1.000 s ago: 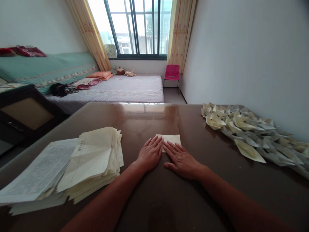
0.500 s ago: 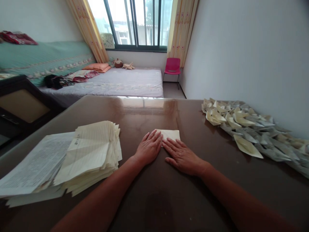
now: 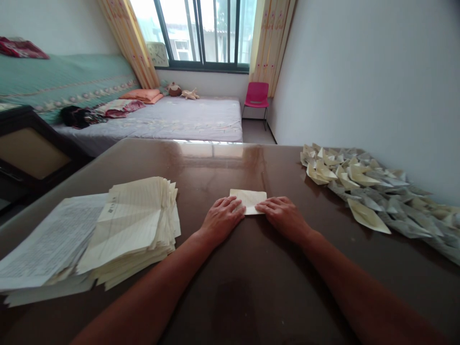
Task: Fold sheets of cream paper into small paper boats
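Observation:
A small folded sheet of cream paper (image 3: 248, 195) lies on the brown table in front of me. My left hand (image 3: 223, 218) rests on its left part, fingers stretched out and lying flat. At the paper's right edge, my right hand (image 3: 285, 218) has its fingers bent and close together on the sheet; its thumb is hidden. To the left is a thick stack of lined cream paper (image 3: 125, 220), beside printed white sheets (image 3: 53, 239). Many folded paper boats (image 3: 359, 175) are heaped on the right, and one cream boat (image 3: 368, 216) lies at the near side of the heap.
The glossy brown table (image 3: 223, 287) reaches toward a bed (image 3: 187, 115) under the window. A pink chair (image 3: 257, 96) stands by the right wall. A dark cabinet (image 3: 36, 143) is at the left, beyond the table's edge.
My right hand has slid right across the paper to its right edge, and its fingers have bent. More of the paper shows between the hands. My left hand stays at the left part.

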The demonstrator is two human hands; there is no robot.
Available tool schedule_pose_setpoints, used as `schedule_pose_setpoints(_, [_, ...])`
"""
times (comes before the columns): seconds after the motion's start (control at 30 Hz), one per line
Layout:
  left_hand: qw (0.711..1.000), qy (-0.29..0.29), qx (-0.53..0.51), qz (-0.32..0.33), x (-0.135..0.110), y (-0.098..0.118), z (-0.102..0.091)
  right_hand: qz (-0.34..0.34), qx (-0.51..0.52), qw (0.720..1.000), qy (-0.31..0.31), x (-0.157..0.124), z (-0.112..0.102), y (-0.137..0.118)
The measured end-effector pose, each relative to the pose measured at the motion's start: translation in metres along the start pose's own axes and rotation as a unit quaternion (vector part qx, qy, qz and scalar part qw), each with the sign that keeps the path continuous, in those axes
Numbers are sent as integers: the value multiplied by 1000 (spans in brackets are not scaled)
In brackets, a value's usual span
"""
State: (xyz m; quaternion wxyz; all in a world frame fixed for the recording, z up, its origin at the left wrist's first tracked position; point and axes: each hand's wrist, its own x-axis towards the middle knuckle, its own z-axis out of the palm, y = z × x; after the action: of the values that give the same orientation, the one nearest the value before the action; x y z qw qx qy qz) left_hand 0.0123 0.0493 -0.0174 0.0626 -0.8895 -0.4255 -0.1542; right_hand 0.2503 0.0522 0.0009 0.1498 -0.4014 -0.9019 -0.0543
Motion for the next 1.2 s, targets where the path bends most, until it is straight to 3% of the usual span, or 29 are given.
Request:
schedule_pose_setpoints(0.17, [1000, 2, 7, -18, 1, 3, -11, -48, 12, 997, 65, 0, -6, -12])
schedule_pose_setpoints(0.3, [999, 1, -44, -14, 1, 5, -10, -103, 52, 992, 47, 1, -7, -24])
schedule_pose_setpoints(0.4, [997, 15, -72, -4, 0, 3, -5, -105, 103, 989, 11, 1, -5, -20])
schedule_pose_setpoints(0.67, [992, 6, -121, 33, 1, -2, -3, -63, 304, 950, -8, -2, 4, 15])
schedule_pose_setpoints(0.83, [991, -8, -124, 44, 0, 0, -12, -25, 363, 931, -43, -2, 1, 13])
schedule_pose_setpoints(0.97, [991, -29, -126, 38, -2, 1, -19, 57, 374, 924, -57, -2, 2, 11])
schedule_pose_setpoints(1.07, [987, -42, -153, 22, -3, 0, -21, 117, 398, 908, -53, -1, 6, 10])
schedule_pose_setpoints(1.2, [978, -34, -198, -58, -1, 0, -16, 165, 451, 877, -27, 3, 10, 7])
